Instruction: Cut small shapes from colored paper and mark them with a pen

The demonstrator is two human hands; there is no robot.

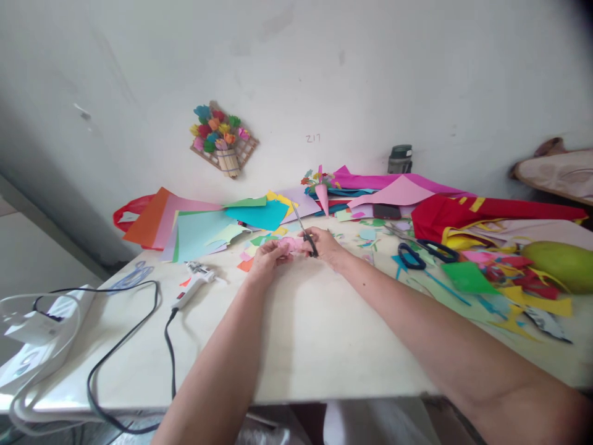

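Broad tabletop (315,352); coloured sheets (199,235) heaped toward wall. Glue gun (192,290) lies apart from left hand (267,258), whose fingers pinch pink paper. Right hand (324,246): fingers clamped on scissors (310,243), blades pointing away. Pink paper (291,246) between both hands. Looks like shaping step; next move probably wants steady pinch, scissors clear of paper.

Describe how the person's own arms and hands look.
The left hand and right hand are ungloved. The left forearm and right forearm show no sleeve, watch or bracelet. A small spot marks the right forearm. Any rings would be too small to make out.
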